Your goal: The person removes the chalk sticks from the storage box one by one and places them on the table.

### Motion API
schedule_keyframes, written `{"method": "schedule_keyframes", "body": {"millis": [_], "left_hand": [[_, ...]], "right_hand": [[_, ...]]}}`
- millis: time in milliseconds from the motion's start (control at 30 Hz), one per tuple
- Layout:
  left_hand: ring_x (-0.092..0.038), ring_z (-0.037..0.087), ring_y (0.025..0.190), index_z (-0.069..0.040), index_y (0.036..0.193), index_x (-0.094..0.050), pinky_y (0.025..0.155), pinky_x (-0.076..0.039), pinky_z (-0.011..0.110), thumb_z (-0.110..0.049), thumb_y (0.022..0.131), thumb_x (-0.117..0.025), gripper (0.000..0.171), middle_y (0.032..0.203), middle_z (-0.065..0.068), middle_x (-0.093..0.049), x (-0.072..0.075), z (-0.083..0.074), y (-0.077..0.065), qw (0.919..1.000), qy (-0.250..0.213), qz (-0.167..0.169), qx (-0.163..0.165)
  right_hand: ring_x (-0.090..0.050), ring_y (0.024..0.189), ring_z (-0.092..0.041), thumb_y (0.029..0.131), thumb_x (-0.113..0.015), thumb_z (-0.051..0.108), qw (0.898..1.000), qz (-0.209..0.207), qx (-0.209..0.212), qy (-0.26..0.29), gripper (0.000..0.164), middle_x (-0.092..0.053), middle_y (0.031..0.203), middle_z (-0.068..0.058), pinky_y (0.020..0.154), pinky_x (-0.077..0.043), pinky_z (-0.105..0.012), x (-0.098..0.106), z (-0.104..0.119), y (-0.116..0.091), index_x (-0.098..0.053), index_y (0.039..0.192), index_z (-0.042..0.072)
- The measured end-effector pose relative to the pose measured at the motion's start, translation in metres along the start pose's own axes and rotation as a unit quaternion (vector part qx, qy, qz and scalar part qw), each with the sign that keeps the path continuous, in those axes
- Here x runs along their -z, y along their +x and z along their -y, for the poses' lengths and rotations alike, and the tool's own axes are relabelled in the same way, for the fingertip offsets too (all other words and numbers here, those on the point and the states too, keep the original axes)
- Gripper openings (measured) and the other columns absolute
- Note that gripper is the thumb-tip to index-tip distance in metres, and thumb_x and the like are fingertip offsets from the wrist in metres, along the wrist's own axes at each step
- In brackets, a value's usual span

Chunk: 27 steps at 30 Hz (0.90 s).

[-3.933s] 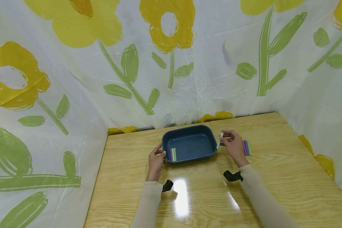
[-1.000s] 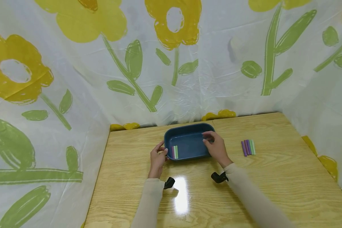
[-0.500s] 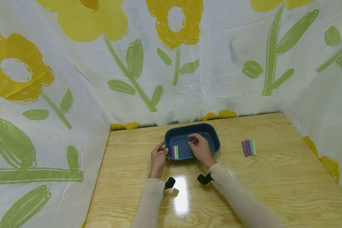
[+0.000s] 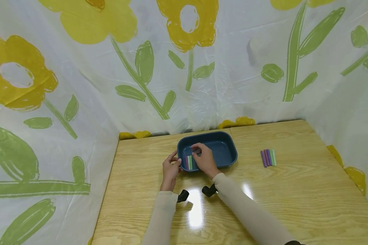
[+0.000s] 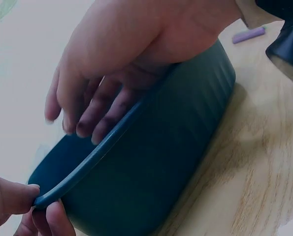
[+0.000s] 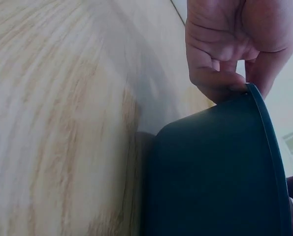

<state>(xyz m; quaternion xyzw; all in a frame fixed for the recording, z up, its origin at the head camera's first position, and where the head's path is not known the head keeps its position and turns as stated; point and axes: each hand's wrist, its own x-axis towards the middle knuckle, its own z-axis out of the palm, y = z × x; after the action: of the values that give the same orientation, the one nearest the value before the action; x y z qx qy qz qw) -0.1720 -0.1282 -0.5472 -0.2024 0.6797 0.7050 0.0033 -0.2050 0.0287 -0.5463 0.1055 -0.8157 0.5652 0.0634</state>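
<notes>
A dark blue tray (image 4: 222,151) stands on the wooden table. My left hand (image 4: 170,170) grips its near left corner, thumb on the rim and fingers outside, as the left wrist view shows at the tray wall (image 5: 136,172). Inside at the left lie chalk sticks (image 4: 188,162), one purplish and the others green. Just right of them my right hand (image 4: 204,160) hovers over the tray. Its fingers bend loosely downward in the left wrist view, with nothing visible between them. In the right wrist view the left hand (image 6: 235,49) pinches the rim.
To the right of the tray, a row of chalk sticks (image 4: 268,158) in purple, reddish, green and pale mint lies on the table (image 4: 300,190). A white curtain with yellow flowers (image 4: 227,78) hangs behind and on both sides. Light glares off the table's front.
Earlier the right hand held a pale chalk stick beside the tray. A pale stick now ends the row at the right, and the right hand has moved left over the tray, nothing visible in it.
</notes>
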Motion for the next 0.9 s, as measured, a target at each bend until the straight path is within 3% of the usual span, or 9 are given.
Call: {"method": "schedule_keyframes", "body": {"millis": [167,433,733,900], "left_hand": [[-0.052,0.014,0.070,-0.003,0.147,-0.061,0.059,-0.052,0.024,0.006,0.103,-0.061,0.045,0.106,0.009,-0.051,0.000,0.000,0.000,1.0000,0.001,0.002,-0.005],[-0.052,0.014,0.068,-0.002,0.147,-0.061,0.059,-0.052,0.024,0.007,0.103,-0.061,0.046,0.106,0.009,-0.051,0.001,0.000,-0.002,1.0000,0.000,0.005,-0.008],[-0.052,0.014,0.067,-0.002,0.148,-0.060,0.060,-0.053,0.027,0.006,0.103,-0.060,0.046,0.106,0.009,-0.051,0.001,0.000,-0.001,0.9999,-0.004,0.009,-0.006],[-0.052,0.013,0.067,-0.003,0.148,-0.060,0.060,-0.052,0.027,0.006,0.103,-0.060,0.046,0.106,0.009,-0.051,0.001,-0.001,-0.003,0.9999,-0.005,0.011,-0.003]], "right_hand": [[-0.072,0.096,-0.033,0.095,-0.070,-0.008,0.998,0.043,-0.034,-0.022,0.028,-0.073,0.114,-0.019,0.088,-0.060,-0.049,-0.004,-0.001,0.005,-0.071,0.122,-0.002],[-0.071,0.096,-0.032,0.093,-0.074,-0.006,0.987,0.119,-0.075,-0.083,0.034,-0.072,0.107,-0.017,0.086,-0.060,-0.046,-0.002,-0.004,0.011,-0.069,0.127,-0.002],[-0.069,0.104,-0.030,0.093,-0.077,-0.001,0.964,0.194,-0.126,-0.133,0.042,-0.073,0.112,-0.018,0.092,-0.057,-0.044,-0.001,-0.005,0.017,-0.066,0.134,-0.002],[-0.068,0.105,-0.030,0.092,-0.080,0.003,0.955,0.223,-0.124,-0.148,0.047,-0.071,0.114,-0.019,0.093,-0.057,-0.044,-0.003,-0.008,0.019,-0.065,0.136,-0.004]]}}
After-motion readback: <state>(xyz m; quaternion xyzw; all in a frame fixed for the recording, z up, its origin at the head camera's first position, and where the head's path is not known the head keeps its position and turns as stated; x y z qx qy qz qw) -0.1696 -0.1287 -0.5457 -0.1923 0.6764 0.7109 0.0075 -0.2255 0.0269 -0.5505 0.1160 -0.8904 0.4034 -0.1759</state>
